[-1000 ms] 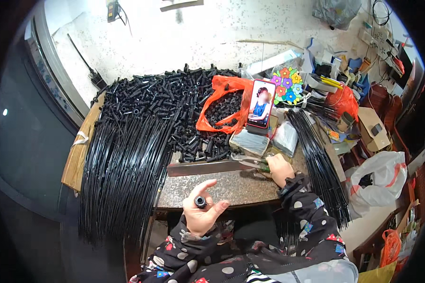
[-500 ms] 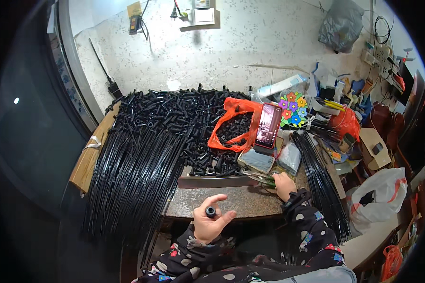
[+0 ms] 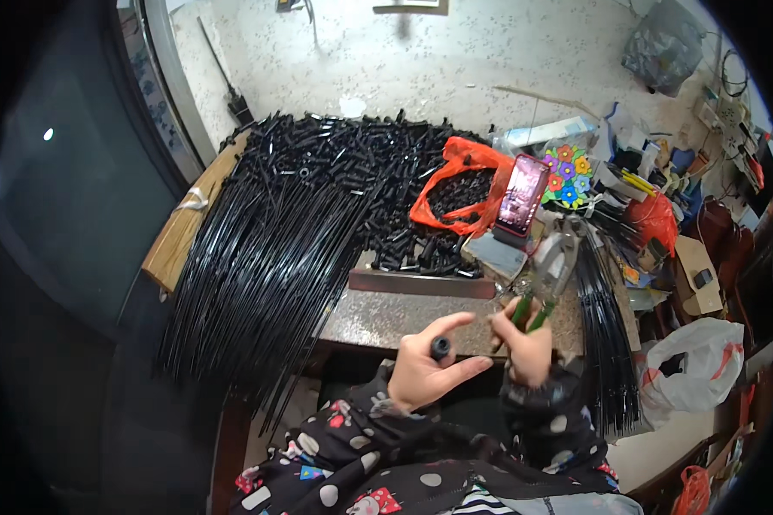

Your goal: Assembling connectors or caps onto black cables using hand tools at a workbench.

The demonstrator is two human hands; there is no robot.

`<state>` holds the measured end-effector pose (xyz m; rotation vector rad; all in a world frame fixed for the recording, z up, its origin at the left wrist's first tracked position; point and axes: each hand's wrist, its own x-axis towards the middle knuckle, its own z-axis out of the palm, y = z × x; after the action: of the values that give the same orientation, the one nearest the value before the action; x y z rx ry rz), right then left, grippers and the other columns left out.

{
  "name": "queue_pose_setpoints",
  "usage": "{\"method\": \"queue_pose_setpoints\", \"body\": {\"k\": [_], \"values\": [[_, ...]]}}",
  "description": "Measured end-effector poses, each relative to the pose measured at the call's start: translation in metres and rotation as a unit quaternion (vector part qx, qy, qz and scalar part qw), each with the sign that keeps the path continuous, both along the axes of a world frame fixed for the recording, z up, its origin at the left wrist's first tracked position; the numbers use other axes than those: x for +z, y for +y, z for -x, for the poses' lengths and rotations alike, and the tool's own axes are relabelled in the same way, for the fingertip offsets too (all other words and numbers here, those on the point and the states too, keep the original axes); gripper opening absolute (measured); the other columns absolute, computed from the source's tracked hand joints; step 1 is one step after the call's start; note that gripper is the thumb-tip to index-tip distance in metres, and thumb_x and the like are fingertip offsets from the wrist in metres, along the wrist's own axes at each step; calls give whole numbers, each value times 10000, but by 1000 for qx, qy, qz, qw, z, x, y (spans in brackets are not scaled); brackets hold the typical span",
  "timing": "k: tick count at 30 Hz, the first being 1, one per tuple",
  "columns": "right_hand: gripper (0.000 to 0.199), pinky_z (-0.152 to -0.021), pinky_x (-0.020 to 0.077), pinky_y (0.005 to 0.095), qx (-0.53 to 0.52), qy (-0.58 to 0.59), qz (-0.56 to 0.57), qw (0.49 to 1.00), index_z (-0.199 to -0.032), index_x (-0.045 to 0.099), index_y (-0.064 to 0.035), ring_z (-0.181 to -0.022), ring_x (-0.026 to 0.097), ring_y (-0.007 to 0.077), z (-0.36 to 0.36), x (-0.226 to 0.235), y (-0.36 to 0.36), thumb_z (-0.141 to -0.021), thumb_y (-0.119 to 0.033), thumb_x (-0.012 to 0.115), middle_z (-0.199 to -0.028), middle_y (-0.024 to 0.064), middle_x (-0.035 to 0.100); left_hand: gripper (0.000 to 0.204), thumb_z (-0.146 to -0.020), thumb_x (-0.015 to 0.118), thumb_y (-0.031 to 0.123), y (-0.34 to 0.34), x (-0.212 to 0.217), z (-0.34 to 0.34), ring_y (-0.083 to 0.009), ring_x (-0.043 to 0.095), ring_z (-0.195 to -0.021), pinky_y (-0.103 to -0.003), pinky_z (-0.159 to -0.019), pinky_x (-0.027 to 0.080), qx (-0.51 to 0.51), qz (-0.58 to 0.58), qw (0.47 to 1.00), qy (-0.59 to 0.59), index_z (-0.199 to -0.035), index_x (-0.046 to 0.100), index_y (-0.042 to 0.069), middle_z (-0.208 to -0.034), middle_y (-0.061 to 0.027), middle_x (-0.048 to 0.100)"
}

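My left hand (image 3: 421, 371) is held in front of the table's near edge, its lower fingers curled round a short black tube (image 3: 440, 348) whose round end faces up. Its index finger and thumb stand apart. Close beside it, my right hand (image 3: 529, 350) grips a pair of pliers-like cutters with green handles (image 3: 541, 316). Their grey metal jaws (image 3: 560, 254) point away from me, raised over the right part of the table. Motion blurs the jaws slightly. A grey metal bar (image 3: 421, 283) lies across the table in front of a heap of black tubes (image 3: 318, 167).
Long thin black rods (image 3: 258, 266) cover the left side, beside a wooden plank (image 3: 189, 225). An orange-red bag (image 3: 419, 215) holds small black pieces. A phone (image 3: 524, 196) stands next to it. More black rods (image 3: 605, 343) lie at the right, near a white plastic bag (image 3: 704, 360).
My right hand has picked the cutters up off the table and drawn them nearer to my left hand, jaws now pointing away. The left hand still holds the black tube. The whole view has shifted.
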<state>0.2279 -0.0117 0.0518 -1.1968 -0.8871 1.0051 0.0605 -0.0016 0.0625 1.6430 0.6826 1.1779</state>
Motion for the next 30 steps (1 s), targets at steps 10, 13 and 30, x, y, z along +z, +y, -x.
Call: {"method": "queue_pose_setpoints", "body": {"k": [10,13,30], "values": [[232,-690,465,256,63,174,-84,979,-840,487,-16,-711,573,127,60,19,-50,-718,-20,684,-767,51,578,614,-675,757,153,-20,0,-1,-5,433,-546,-152,-523,358,13,22,998,-64,-1171,465,-60,-577,39,498],[232,-689,466,257,63,170,-83,980,-843,487,-18,-714,575,127,61,17,-50,-720,-25,684,-767,53,581,640,-672,762,168,-20,-1,2,-9,435,-550,-150,-524,357,13,19,998,-50,-1180,452,-67,-580,36,500],[156,-677,426,275,-26,-25,-184,982,-890,492,7,-732,530,159,72,12,-52,-777,9,600,-819,78,533,692,-777,646,360,-18,-7,-3,-36,419,-562,-181,-547,365,9,21,995,-93,-1245,366,-65,-610,27,470]]}}
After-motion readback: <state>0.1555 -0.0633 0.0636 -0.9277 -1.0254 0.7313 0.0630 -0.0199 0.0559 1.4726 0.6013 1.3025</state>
